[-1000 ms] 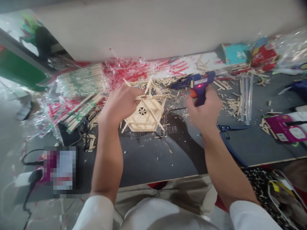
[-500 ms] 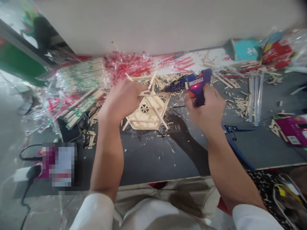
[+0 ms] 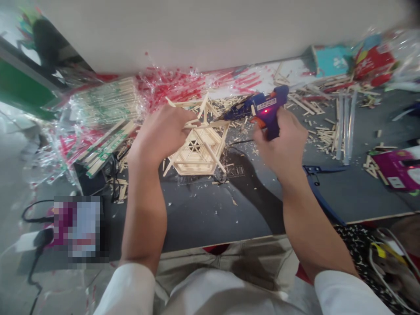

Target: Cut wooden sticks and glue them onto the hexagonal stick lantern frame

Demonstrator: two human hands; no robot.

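A hexagonal model built of pale wooden sticks (image 3: 197, 151) stands on the dark table (image 3: 203, 214). My left hand (image 3: 160, 133) is closed on a thin stick at the model's upper left edge. My right hand (image 3: 284, 142) grips a blue glue gun (image 3: 262, 109) with an orange trigger and a red light. Its nozzle points left and sits close to the stick at the model's top right.
Bundles of wrapped sticks (image 3: 108, 113) and red-printed cellophane (image 3: 177, 85) lie at the back left. Loose stick offcuts and clear glue rods (image 3: 344, 127) lie at the right. A purple box (image 3: 398, 166), a blue tool (image 3: 320, 183) and cables (image 3: 36, 214) are nearby.
The glue gun moved left from beside the model until its nozzle reached the stick at the model's top. My left hand kept its hold on the model.
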